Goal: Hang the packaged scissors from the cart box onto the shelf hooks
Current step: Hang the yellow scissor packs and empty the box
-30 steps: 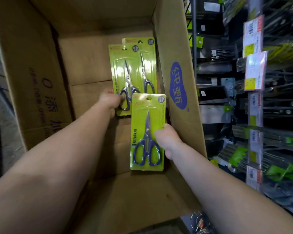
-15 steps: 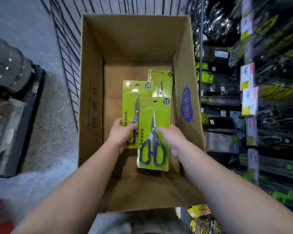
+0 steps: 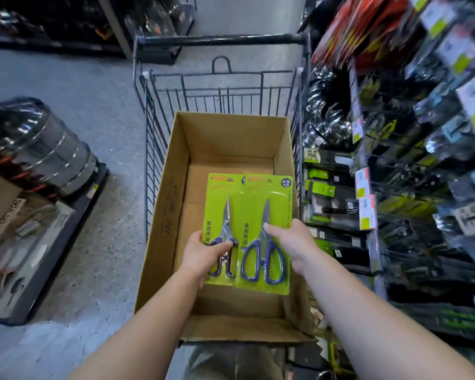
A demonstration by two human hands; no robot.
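A shop aisle with a speckled grey concrete floor (image 3: 99, 127) fills the frame, and a dark wire shopping cart (image 3: 159, 149) stands in the middle of it. Inside the cart sits an open brown cardboard box (image 3: 173, 187), its flaps folded down. Along the right edge runs a crowded display shelf of hanging packaged kitchenware with price tags (image 3: 368, 212), blurred in places; its hooks cannot be picked out clearly. At the left, stacked shiny steel pots (image 3: 47, 152) rest on a low dark platform.

Just below the centre of the frame, above the box's opening, each hand carries one pack. The left hand (image 3: 203, 252) grips a lime-green blister card holding blue-handled scissors (image 3: 222, 212), thumb across the front near the handles and fingers behind. The right hand (image 3: 291, 239) pinches a second, matching lime-green scissors card (image 3: 266, 231) at its right edge, thumb on the front face. The right card overlaps the left card's edge.

Both cards are held upright with the hang holes at the top, probably so they can go straight onto hooks without turning. Holding them low, by the handle end, leaves those holes free. Whether more packs remain on the box floor cannot be told; the held cards hide much of it.
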